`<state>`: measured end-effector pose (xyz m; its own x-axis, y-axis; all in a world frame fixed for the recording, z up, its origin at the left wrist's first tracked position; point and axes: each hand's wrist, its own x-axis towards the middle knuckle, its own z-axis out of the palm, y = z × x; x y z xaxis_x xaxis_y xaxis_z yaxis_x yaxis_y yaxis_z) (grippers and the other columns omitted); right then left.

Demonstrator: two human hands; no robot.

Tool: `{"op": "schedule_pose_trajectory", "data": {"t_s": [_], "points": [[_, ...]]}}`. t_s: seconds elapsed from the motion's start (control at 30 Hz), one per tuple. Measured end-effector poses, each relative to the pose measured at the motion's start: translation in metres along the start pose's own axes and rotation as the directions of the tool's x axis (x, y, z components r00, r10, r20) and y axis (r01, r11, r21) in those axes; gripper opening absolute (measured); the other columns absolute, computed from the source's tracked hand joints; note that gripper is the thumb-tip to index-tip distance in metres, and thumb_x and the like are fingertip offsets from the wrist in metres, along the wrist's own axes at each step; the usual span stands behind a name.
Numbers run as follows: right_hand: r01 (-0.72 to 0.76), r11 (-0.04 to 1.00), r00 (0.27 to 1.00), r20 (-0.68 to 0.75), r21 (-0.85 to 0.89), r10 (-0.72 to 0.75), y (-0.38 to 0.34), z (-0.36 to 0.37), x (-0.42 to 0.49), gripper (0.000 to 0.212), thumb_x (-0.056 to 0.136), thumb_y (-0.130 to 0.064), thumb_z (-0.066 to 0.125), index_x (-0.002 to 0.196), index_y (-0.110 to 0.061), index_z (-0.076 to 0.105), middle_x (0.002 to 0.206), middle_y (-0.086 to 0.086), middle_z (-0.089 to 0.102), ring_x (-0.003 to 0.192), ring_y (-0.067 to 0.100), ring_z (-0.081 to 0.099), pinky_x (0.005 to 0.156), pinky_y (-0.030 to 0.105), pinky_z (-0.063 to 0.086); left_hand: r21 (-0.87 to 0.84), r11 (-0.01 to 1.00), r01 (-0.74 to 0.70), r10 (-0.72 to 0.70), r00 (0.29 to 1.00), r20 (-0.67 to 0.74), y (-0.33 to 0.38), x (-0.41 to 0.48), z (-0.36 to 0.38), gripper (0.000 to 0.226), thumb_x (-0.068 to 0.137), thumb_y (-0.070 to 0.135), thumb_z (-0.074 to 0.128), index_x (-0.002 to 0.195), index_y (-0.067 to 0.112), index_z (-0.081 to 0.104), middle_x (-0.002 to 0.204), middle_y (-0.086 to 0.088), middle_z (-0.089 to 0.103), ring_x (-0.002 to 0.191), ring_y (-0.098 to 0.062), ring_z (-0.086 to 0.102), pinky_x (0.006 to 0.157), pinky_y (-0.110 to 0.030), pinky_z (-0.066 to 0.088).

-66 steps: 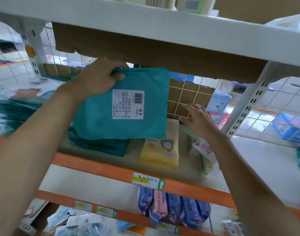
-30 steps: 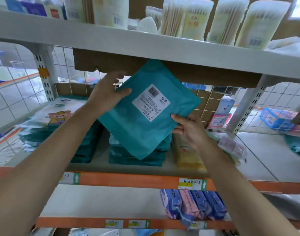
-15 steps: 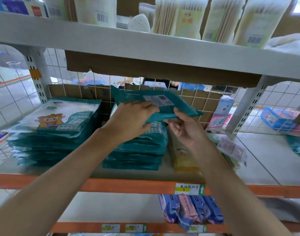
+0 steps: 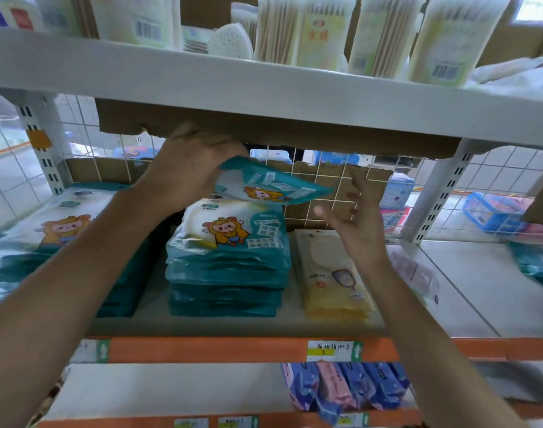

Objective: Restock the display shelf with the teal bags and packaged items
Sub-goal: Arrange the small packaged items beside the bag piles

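The left hand (image 4: 187,171) grips a teal bag (image 4: 270,186) by its left end, fingers curled over the top edge. The bag is print side up, a cartoon figure showing, and tilts down toward the right. It hangs just over the middle stack (image 4: 227,261) of the same bags on the shelf (image 4: 202,349); whether its lower edge touches the top bag cannot be told.

The right hand (image 4: 356,223) is released, fingers spread and palm turned left, just beside the bag's right corner and holding nothing.

A second stack (image 4: 48,242) of teal bags lies at the left, close beside the middle one. Yellow packs (image 4: 335,279) lie flat just right of the middle stack, below the right hand. A price label (image 4: 332,350) sits on the shelf's orange front edge.

Behind the stacks stands a wire grid (image 4: 325,186) backed with cardboard (image 4: 88,169). The upper shelf (image 4: 264,88) carries upright cotton swab packs (image 4: 301,29). On the level below, blue and pink packs (image 4: 341,387) stand in a row.
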<state>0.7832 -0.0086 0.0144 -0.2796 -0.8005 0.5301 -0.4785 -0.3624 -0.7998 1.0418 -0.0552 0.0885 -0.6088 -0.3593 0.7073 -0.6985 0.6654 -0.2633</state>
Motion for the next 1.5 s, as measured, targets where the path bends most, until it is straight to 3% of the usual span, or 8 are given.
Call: {"op": "schedule_pose_trajectory", "data": {"t_s": [0.17,0.37,0.6,0.7,0.83,1.0,1.1,1.5], "points": [[0.340,0.899,0.940,0.137,-0.275,-0.314,-0.016,0.000,0.005,0.049,0.076,-0.025,0.075,0.121,-0.014,0.060,0.115,-0.003,0.062,0.099,-0.002,0.053,0.082,0.006,0.039,-0.077,0.994,-0.074,0.075,0.997,0.017,-0.001,0.007,-0.002,0.034,0.069,0.003,0.056,0.098,0.013,0.071,0.090,-0.005,0.073,0.076,-0.027,0.067,0.079,-0.038,0.040],[0.400,0.799,0.917,0.199,-0.449,-0.347,-0.017,0.010,0.011,0.029,0.086,-0.034,0.064,0.104,-0.011,0.069,0.088,0.004,0.072,0.072,0.020,0.066,0.060,0.027,0.047,-0.281,0.959,-0.030,0.020,0.999,-0.036,0.000,0.009,-0.002,0.027,0.077,0.015,0.065,0.103,0.022,0.064,0.090,-0.003,0.072,0.077,-0.026,0.067,0.079,-0.041,0.048],[0.323,0.862,0.946,0.098,-0.390,-0.310,-0.018,0.001,0.016,0.031,0.088,-0.034,0.061,0.101,-0.007,0.066,0.085,0.009,0.071,0.071,0.023,0.066,0.059,0.042,0.054,-0.323,0.910,0.261,-0.334,0.923,-0.193,-0.006,-0.016,0.010,0.075,0.070,0.046,0.061,0.129,0.002,0.046,0.124,-0.024,0.052,0.116,-0.027,0.039,0.093,-0.031,0.031],[0.293,0.904,0.955,0.049,-0.312,-0.292,-0.023,-0.004,0.017,0.034,0.087,-0.035,0.060,0.106,-0.007,0.066,0.090,0.008,0.071,0.078,0.021,0.067,0.060,0.043,0.055,-0.520,0.769,0.372,-0.487,0.868,-0.099,-0.010,-0.030,0.019,0.081,0.067,0.050,0.067,0.134,0.013,0.040,0.131,-0.016,0.047,0.123,-0.024,0.042,0.101,-0.035,0.036],[0.177,0.971,0.984,0.044,-0.160,-0.172,-0.031,-0.004,0.015,0.027,0.087,-0.025,0.064,0.108,-0.009,0.064,0.093,0.001,0.068,0.085,0.019,0.067,0.067,0.047,0.056,-0.795,0.315,0.518,-0.678,0.710,0.193,0.000,-0.042,0.031,0.075,0.070,0.012,0.079,0.131,0.014,0.035,0.112,0.008,0.053,0.097,0.011,0.055,0.079,-0.014,0.050],[0.112,0.994,0.990,0.083,0.000,-0.112,-0.043,-0.002,0.012,0.019,0.085,-0.019,0.066,0.104,-0.014,0.063,0.095,0.005,0.070,0.085,0.018,0.069,0.068,0.046,0.057,-0.797,-0.200,0.570,-0.590,0.580,0.562,-0.005,-0.061,0.050,0.090,0.049,0.037,0.085,0.125,0.013,0.044,0.110,0.001,0.064,0.101,-0.016,0.063,0.082,-0.030,0.055],[0.132,0.990,0.985,0.107,0.055,-0.137,-0.048,0.000,0.011,0.014,0.085,-0.016,0.066,0.098,-0.019,0.062,0.092,0.006,0.070,0.083,0.019,0.070,0.067,0.047,0.057,-0.771,-0.174,0.612,-0.397,0.674,0.624,0.004,-0.067,0.051,0.075,0.045,0.048,0.086,0.109,0.020,0.059,0.104,0.002,0.071,0.099,-0.017,0.067,0.079,-0.024,0.055],[-0.024,0.931,0.924,0.364,0.363,-0.118,-0.053,0.002,-0.003,0.013,0.072,-0.014,0.067,0.084,-0.017,0.063,0.072,-0.014,0.071,0.067,0.004,0.068,0.059,0.020,0.055,-0.866,-0.286,0.411,-0.452,0.739,0.500,0.015,-0.101,0.019,0.055,0.027,0.051,0.092,0.075,0.029,0.077,0.078,0.009,0.073,0.072,-0.007,0.069,0.060,-0.021,0.055]]}}
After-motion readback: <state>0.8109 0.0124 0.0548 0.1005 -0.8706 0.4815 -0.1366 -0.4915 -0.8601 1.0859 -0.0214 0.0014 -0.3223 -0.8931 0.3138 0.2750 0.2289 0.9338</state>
